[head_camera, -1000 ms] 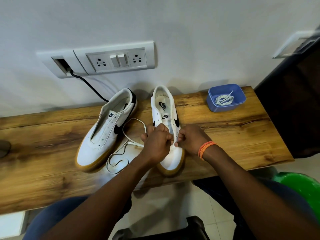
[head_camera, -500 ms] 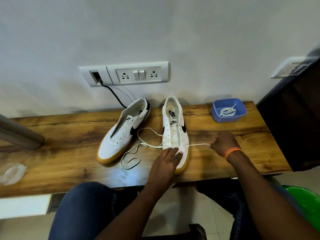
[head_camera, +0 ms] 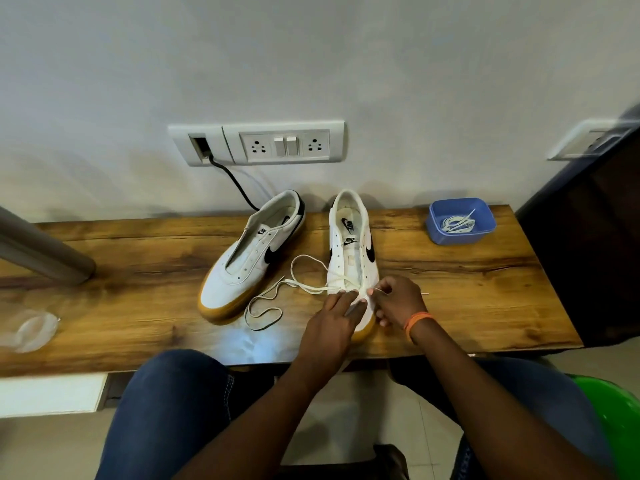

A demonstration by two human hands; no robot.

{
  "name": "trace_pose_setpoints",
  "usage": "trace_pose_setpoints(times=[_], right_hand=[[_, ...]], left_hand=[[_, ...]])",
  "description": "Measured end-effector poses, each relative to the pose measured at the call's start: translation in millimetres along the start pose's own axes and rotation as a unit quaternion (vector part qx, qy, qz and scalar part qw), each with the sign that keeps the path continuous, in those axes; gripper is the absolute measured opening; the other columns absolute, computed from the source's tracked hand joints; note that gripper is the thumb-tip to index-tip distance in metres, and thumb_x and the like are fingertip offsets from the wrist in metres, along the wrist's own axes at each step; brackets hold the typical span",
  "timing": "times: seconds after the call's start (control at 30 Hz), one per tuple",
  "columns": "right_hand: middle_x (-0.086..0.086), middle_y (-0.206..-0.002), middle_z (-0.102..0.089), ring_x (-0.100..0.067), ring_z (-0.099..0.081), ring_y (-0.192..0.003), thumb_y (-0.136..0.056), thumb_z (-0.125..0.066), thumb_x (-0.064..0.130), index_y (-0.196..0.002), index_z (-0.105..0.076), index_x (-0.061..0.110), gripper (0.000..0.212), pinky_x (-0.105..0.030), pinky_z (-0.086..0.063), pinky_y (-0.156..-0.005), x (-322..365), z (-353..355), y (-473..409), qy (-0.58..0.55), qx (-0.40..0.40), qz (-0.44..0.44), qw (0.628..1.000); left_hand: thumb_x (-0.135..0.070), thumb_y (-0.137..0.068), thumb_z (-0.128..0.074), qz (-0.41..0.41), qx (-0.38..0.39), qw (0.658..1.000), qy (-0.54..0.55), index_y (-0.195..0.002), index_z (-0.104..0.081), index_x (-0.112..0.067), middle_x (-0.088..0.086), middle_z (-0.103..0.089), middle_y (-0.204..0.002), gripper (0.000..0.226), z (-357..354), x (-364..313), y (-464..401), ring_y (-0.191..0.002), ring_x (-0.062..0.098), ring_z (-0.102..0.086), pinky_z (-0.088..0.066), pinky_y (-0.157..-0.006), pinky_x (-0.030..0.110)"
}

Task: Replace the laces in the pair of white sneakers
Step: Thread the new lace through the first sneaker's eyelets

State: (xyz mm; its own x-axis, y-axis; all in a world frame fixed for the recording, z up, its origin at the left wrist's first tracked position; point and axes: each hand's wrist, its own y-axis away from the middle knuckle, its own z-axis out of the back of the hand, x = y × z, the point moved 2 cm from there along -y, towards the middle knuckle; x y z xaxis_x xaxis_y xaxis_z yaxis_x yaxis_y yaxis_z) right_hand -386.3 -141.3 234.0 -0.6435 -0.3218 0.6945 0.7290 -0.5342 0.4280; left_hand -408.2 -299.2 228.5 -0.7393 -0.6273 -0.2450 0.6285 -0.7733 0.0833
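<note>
Head view, far left: a clear plastic item (head_camera: 29, 332) lies blurred on the worktop (head_camera: 467, 299); what it is cannot be told. A grey bar (head_camera: 41, 256) slants in from the left edge, cut off.
Wall: a socket panel (head_camera: 258, 143) with a black cable (head_camera: 232, 180) running down behind the shoes.
Left sneaker (head_camera: 247, 261): rests unlaced and angled on the worktop, eyelets bare, likely parked until its partner is done.
Lace (head_camera: 277, 296): one white lace trails in loose loops between the two shoes, its free end lying on the wood, its other end running into the lowest eyelets of the right sneaker.
Right sneaker (head_camera: 353, 258): toe toward the person, heel to the wall, which puts the lowest eyelets within easy reach.
Left hand (head_camera: 334, 320): fingers straight and flat, pressing on the toe area, apparently to steady the shoe.
Right hand (head_camera: 398, 301): fingers curled, pinching a thin lace end beside the eyelets; a short tip shows past its knuckles. Which eyelet is being fed is hidden by both hands.
Wristband (head_camera: 417, 322): orange, on the right wrist.
Blue tub (head_camera: 460, 221): holds another coiled lace, well apart at the right, probably kept for the other shoe.
Green object (head_camera: 620, 431): cut off at the lower right.
</note>
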Motion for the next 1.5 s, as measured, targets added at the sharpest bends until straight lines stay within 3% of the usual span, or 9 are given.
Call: trace_pose_setpoints(times=[0.33,0.4,0.53,0.63,0.9,1.03,1.13,1.27,1.5], right_hand=[[-0.018,-0.078,-0.069,-0.039,-0.070,-0.069,-0.078,-0.077,0.009,-0.064,-0.060,0.012,0.022,-0.055,-0.060,-0.066,-62.5,88.7,-49.3,-0.070,-0.229,-0.155,0.958],[-0.020,-0.091,-0.068,-0.040,-0.069,-0.082,-0.081,-0.069,0.008,-0.078,-0.063,0.007,0.007,-0.052,-0.059,-0.075,-49.1,88.8,-40.2,0.025,-0.226,-0.117,0.967],[-0.014,-0.128,-0.046,-0.028,-0.054,-0.108,-0.083,-0.071,0.011,-0.123,-0.061,0.012,0.041,-0.034,-0.045,-0.097,-10.1,39.9,-15.6,0.092,-0.124,0.034,0.987],[-0.007,-0.108,-0.052,-0.024,-0.061,-0.089,-0.085,-0.072,0.019,-0.091,-0.068,0.018,0.008,-0.039,-0.054,-0.083,-0.7,-0.6,-4.7,0.072,-0.044,0.087,0.993],[-0.014,-0.079,-0.071,-0.034,-0.068,-0.075,-0.083,-0.072,0.008,-0.059,-0.062,0.020,0.029,-0.044,-0.057,-0.075,-32.4,37.7,-32.2,0.054,-0.149,-0.020,0.987],[-0.018,-0.105,-0.069,-0.036,-0.064,-0.094,-0.083,-0.072,0.008,-0.083,-0.072,0.011,0.003,-0.039,-0.053,-0.090,-41.9,69.7,-33.4,0.068,-0.230,-0.073,0.968],[-0.013,-0.128,-0.046,-0.025,-0.053,-0.103,-0.085,-0.071,0.010,-0.116,-0.063,0.008,0.032,-0.026,-0.039,-0.091,-14.5,45.8,-16.5,0.104,-0.156,0.030,0.982],[-0.005,-0.108,-0.051,-0.013,-0.049,-0.089,-0.090,-0.068,0.021,-0.094,-0.064,0.014,0.010,-0.021,-0.035,-0.079,-1.8,-2.6,-6.0,0.116,-0.051,0.119,0.985],[-0.014,-0.092,-0.071,-0.030,-0.064,-0.090,-0.090,-0.067,0.015,-0.075,-0.070,0.012,0.016,-0.027,-0.042,-0.075,-16.2,22.7,-25.0,0.121,-0.095,0.029,0.988]], left_hand=[[-0.017,-0.045,-0.093,0.008,-0.006,1.000,0.007,-0.119,-0.066,-0.024,0.001,-0.062,-0.125,0.079,-4.4,2.2,-0.3,-0.110,0.022,-0.058,-0.052,-0.049,0.024],[-0.017,-0.043,-0.094,0.012,-0.007,1.000,0.009,-0.119,-0.065,-0.024,0.001,-0.061,-0.126,0.082,-5.2,1.8,0.0,-0.111,0.022,-0.056,-0.052,-0.048,0.024],[-0.017,-0.045,-0.094,0.012,-0.018,1.000,0.010,-0.117,-0.066,-0.024,0.002,-0.062,-0.125,0.078,-6.5,1.2,-1.0,-0.111,0.022,-0.055,-0.051,-0.047,0.025],[-0.019,-0.047,-0.094,0.016,-0.020,1.000,0.005,-0.115,-0.068,-0.024,0.001,-0.063,-0.124,0.073,-6.9,0.7,-1.8,-0.110,0.022,-0.056,-0.052,-0.048,0.025],[-0.018,-0.042,-0.095,0.014,-0.022,1.000,0.007,-0.116,-0.067,-0.026,0.000,-0.062,-0.125,0.079,-7.1,1.6,-1.5,-0.111,0.020,-0.054,-0.050,-0.046,0.022],[-0.018,-0.043,-0.095,0.013,-0.028,1.000,0.008,-0.116,-0.067,-0.026,-0.001,-0.062,-0.125,0.078,-7.2,1.4,-0.7,-0.111,0.019,-0.050,-0.050,-0.046,0.021],[-0.018,-0.044,-0.094,0.015,-0.023,1.000,0.008,-0.117,-0.066,-0.025,0.000,-0.061,-0.125,0.078,-8.1,1.2,-0.6,-0.111,0.020,-0.051,-0.050,-0.046,0.022],[-0.021,-0.046,-0.095,0.021,-0.015,1.000,0.003,-0.118,-0.066,-0.025,0.002,-0.062,-0.125,0.077,-8.6,0.5,-1.6,-0.110,0.022,-0.057,-0.053,-0.049,0.024],[-0.021,-0.042,-0.096,0.017,-0.028,0.999,0.006,-0.118,-0.066,-0.026,0.000,-0.061,-0.126,0.082,-8.5,3.0,-1.7,-0.112,0.022,-0.056,-0.053,-0.048,0.025]])
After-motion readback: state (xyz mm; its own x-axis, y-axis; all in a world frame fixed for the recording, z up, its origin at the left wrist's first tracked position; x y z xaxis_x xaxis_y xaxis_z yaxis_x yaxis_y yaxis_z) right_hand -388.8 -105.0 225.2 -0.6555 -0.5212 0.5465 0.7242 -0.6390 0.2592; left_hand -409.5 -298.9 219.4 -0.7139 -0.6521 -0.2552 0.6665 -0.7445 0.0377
